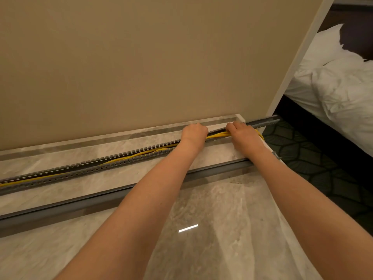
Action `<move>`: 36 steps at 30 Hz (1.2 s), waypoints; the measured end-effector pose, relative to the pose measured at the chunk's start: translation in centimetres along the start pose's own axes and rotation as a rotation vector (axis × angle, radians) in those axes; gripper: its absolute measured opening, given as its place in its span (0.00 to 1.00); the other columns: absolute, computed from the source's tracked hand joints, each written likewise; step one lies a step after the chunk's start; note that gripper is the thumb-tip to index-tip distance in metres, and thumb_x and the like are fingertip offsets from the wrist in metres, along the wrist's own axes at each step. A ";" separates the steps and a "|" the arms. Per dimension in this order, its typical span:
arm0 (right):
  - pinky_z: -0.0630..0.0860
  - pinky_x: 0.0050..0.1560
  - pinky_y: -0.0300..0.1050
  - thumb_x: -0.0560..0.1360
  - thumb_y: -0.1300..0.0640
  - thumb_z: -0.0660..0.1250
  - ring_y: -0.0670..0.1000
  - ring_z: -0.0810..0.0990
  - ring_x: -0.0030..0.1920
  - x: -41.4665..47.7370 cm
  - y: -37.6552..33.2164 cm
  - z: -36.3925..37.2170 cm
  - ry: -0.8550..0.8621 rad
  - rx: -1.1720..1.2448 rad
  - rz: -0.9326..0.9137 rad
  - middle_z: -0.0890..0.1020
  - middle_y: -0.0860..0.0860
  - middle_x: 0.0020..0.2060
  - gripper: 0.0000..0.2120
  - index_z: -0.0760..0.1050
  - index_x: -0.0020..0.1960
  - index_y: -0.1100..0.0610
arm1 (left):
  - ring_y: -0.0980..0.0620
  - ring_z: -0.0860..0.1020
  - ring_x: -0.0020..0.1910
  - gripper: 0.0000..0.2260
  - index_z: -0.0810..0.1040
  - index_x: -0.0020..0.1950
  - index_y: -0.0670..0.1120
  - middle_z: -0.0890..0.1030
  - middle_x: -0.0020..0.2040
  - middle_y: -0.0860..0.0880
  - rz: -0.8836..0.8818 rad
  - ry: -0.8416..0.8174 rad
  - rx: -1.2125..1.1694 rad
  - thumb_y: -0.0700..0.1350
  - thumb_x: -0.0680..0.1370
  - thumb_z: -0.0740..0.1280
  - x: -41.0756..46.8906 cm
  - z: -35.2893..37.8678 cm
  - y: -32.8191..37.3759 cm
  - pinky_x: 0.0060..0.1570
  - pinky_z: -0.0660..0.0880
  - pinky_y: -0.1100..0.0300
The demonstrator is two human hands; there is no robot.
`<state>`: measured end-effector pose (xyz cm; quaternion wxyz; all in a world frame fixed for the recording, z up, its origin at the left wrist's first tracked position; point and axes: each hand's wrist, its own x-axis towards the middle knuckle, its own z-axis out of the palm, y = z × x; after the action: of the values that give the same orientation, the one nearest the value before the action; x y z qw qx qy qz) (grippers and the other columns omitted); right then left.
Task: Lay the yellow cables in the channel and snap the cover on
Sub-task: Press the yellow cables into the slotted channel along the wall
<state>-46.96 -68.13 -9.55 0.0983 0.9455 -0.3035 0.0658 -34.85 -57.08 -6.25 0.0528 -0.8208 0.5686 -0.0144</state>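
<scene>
**Here, both hands work at the right end of the channel**

Well along the foot of the beige wall [141,57], the grey slotted channel [90,168] lies on the marble bench [60,190]. It runs from the left edge of the view to just past the bench's right edge, where its end juts out over the dark patterned carpet [323,158]. The yellow cables [219,135] lie inside it for most of its length. Left of the hands one loop rises over the near toothed wall. At the far right the cables bulge out on the near side of the channel.

The left hand [194,132] sits curled over the channel, knuckles up. Its fingertips are hidden behind the hand, so I cannot tell what it grips, if anything. The right hand [243,132] is just beside it, fingers curled down round the yellow cables, which show on both sides of it. A short run of the cables shows between the two hands.

The cover [101,201], a long plain grey strip, lies apart from the channel and parallel to it, nearer the person, with both forearms crossing over it. A small bright bar of reflected light [188,228] shows on the polished marble in the foreground. At the right, beyond the wall's corner, is a bed [343,87] with rumpled white bedding.
</scene>
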 end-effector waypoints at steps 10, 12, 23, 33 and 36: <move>0.69 0.56 0.50 0.77 0.67 0.57 0.59 0.72 0.61 -0.6 -0.4 -2.2 -0.097 -0.205 -0.060 0.76 0.58 0.59 0.16 0.68 0.64 0.60 | 0.43 0.76 0.62 0.14 0.74 0.64 0.39 0.76 0.63 0.42 -0.014 -0.061 0.002 0.34 0.79 0.61 -2.2 -0.3 0.3 0.55 0.74 0.56; 0.69 0.58 0.50 0.77 0.67 0.58 0.59 0.70 0.62 -0.6 -0.8 -2.2 -0.094 -0.185 -0.051 0.75 0.58 0.60 0.16 0.72 0.63 0.61 | 0.44 0.76 0.63 0.14 0.74 0.64 0.39 0.76 0.63 0.42 -0.010 -0.058 0.009 0.35 0.79 0.60 -2.5 -0.3 0.0 0.56 0.74 0.56; 0.74 0.61 0.52 0.76 0.69 0.57 0.59 0.75 0.61 -2.5 -4.5 -2.6 -0.260 -0.034 0.254 0.74 0.58 0.64 0.19 0.70 0.66 0.61 | 0.43 0.74 0.65 0.16 0.72 0.67 0.39 0.75 0.65 0.41 0.081 -0.057 0.016 0.33 0.79 0.59 -3.3 0.2 -1.1 0.59 0.73 0.55; 0.61 0.69 0.58 0.75 0.62 0.59 0.60 0.72 0.63 -2.3 -4.6 -3.3 -0.353 -0.033 0.212 0.67 0.59 0.65 0.18 0.71 0.64 0.62 | 0.42 0.75 0.65 0.16 0.73 0.66 0.38 0.75 0.65 0.40 0.076 -0.063 0.028 0.32 0.79 0.58 -3.4 0.6 -0.8 0.60 0.73 0.53; 0.69 0.62 0.51 0.75 0.61 0.59 0.61 0.74 0.58 -1.8 -4.3 -3.9 -0.333 0.009 0.171 0.71 0.60 0.60 0.14 0.76 0.58 0.65 | 0.42 0.76 0.63 0.15 0.74 0.65 0.39 0.76 0.64 0.42 0.086 -0.111 0.095 0.32 0.79 0.58 -2.7 1.2 0.3 0.58 0.74 0.53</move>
<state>-46.20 -62.81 -6.69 0.0367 0.9146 -0.3943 -0.0821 -35.92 -54.59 -7.42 0.1234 -0.7918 0.5981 0.0064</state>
